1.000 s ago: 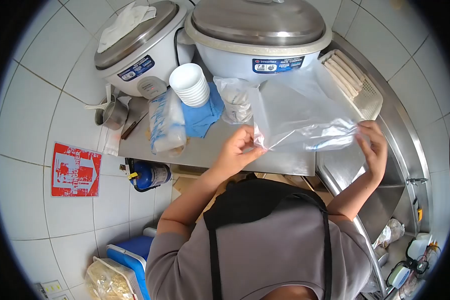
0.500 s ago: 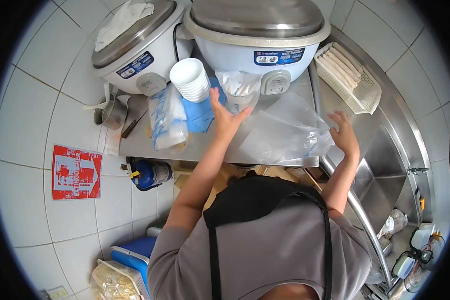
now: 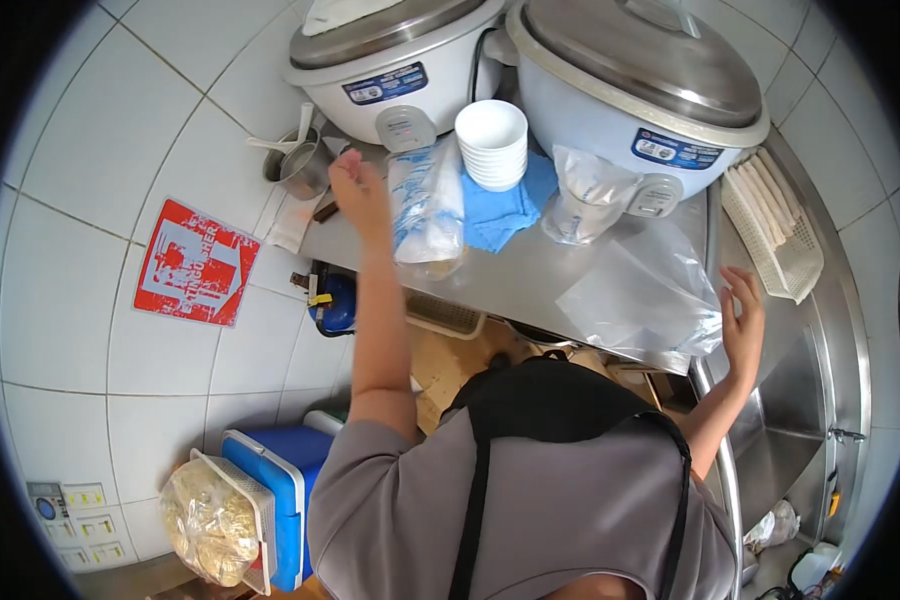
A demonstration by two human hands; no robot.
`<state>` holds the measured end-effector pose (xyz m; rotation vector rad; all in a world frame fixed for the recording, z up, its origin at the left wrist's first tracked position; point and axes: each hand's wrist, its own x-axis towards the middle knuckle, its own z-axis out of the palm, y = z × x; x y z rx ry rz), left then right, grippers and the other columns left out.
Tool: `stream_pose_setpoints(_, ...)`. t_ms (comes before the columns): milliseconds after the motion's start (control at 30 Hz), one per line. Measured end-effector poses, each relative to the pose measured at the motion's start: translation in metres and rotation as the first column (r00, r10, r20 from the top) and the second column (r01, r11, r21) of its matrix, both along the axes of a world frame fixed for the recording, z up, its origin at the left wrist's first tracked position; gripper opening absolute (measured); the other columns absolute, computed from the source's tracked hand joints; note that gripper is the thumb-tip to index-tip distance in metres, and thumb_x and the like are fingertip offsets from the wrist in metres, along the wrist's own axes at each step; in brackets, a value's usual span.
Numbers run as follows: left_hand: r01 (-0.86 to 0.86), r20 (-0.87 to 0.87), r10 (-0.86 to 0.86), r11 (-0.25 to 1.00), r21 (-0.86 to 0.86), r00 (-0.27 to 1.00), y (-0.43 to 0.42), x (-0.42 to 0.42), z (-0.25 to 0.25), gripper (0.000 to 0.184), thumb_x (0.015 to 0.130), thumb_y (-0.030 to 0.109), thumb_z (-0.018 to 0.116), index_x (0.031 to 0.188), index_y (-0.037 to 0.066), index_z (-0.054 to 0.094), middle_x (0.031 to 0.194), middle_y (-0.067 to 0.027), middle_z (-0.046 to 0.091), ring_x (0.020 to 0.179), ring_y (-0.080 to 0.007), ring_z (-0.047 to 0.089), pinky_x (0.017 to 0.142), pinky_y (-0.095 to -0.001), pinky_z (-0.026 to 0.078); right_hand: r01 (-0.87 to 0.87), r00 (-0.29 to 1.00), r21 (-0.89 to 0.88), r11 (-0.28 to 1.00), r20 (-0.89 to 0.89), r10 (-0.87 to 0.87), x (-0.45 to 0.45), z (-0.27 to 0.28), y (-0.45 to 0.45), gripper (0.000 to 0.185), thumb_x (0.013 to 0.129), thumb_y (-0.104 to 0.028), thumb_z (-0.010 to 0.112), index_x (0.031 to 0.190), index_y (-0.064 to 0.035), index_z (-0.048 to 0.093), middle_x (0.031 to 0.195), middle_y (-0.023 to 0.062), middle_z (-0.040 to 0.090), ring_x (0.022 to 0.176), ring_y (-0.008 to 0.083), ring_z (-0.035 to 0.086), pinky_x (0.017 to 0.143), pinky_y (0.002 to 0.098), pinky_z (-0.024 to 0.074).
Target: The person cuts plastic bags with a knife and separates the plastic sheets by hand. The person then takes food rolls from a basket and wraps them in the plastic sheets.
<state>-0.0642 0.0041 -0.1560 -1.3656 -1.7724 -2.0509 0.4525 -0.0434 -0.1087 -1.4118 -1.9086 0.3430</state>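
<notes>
My left hand (image 3: 363,205) is raised over the left end of the steel counter, its fingers bunched and smeared by motion. Beside it show a dark knife handle (image 3: 326,211) and a metal pot (image 3: 306,172) with white-handled utensils. Just right of that hand lies a plastic pack with blue print (image 3: 426,205). My right hand (image 3: 741,318), fingers apart and holding nothing, hovers at the right edge of a clear plastic bag (image 3: 635,290) lying flat. Between the hands are a stack of white bowls (image 3: 493,145), a blue cloth (image 3: 507,212) and an upright bag of pale contents (image 3: 588,195).
Two large rice cookers (image 3: 390,75) (image 3: 620,100) line the back of the counter (image 3: 515,270). A white basket (image 3: 795,262) with long wrapped pieces stands at right, near a steel sink (image 3: 790,400). Below left are a blue fire extinguisher (image 3: 338,303) and a blue cooler (image 3: 270,480).
My left hand has moved left, from beside the bowls and upright bag to near the knife and pot. The view has shifted; my right hand stays by the clear bag.
</notes>
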Motion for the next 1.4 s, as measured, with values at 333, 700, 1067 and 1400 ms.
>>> stream_pose_setpoints(333,-0.619,-0.721,-0.068,0.46,-0.636,0.69,-0.002,-0.16,-0.103,0.027,0.079,0.014,0.06,0.104,0.003,0.062,0.101,-0.0202,0.061,0.098,-0.0367,0.058,0.085,-0.0447,0.046,0.018,0.996,0.02,1.0,-0.09,-0.016,-0.03,0.015,-0.009,0.018,0.088,0.002,0.054,0.104,0.0053,0.061,0.096,0.01,0.06,0.088,0.0177,0.058,0.08,0.026,0.0447)
stream_pose_setpoints(700,0.475,0.576,-0.228,0.818,-0.324,0.785,-0.132,-0.066,-0.022,0.025,0.087,0.011,0.061,0.108,-0.001,0.056,0.086,-0.0048,0.06,0.076,-0.0109,0.055,0.068,-0.0251,0.046,-0.35,0.89,-0.121,0.929,-0.353,0.289,-0.111,-0.013,-0.018,0.016,0.086,0.001,0.055,0.097,0.003,0.065,0.085,0.0124,0.063,0.078,0.0221,0.06,0.071,0.031,0.0464)
stream_pose_setpoints(1067,0.981,0.508,-0.839,0.163,-0.104,0.193,-0.107,0.258,0.006,0.036,0.084,0.011,0.069,0.114,0.002,0.051,0.098,-0.0023,0.054,0.085,-0.009,0.051,0.073,-0.0239,0.044,-0.428,0.548,-0.252,0.868,-0.836,0.027,-0.113,-0.005,-0.034,0.034,0.096,-0.028,0.051,0.112,0.0008,0.058,0.09,0.0082,0.064,0.087,0.0169,0.061,0.082,0.0302,0.0466)
stream_pose_setpoints(1400,0.531,-0.307,-0.854,0.505,-0.68,0.42,-0.109,0.307,-0.087,0.028,0.075,0.019,0.07,0.098,0.006,0.062,0.095,-0.0095,0.056,0.095,-0.0308,0.053,0.083,-0.0407,0.042,0.233,0.895,-0.479,0.846,-0.234,-0.379,0.117,-0.113,0.069,0.044,0.076,-0.035,0.072,0.092,0.0047,0.062,0.063,0.0061,0.058,0.047,0.014,0.051,0.041,0.0289,0.0419)
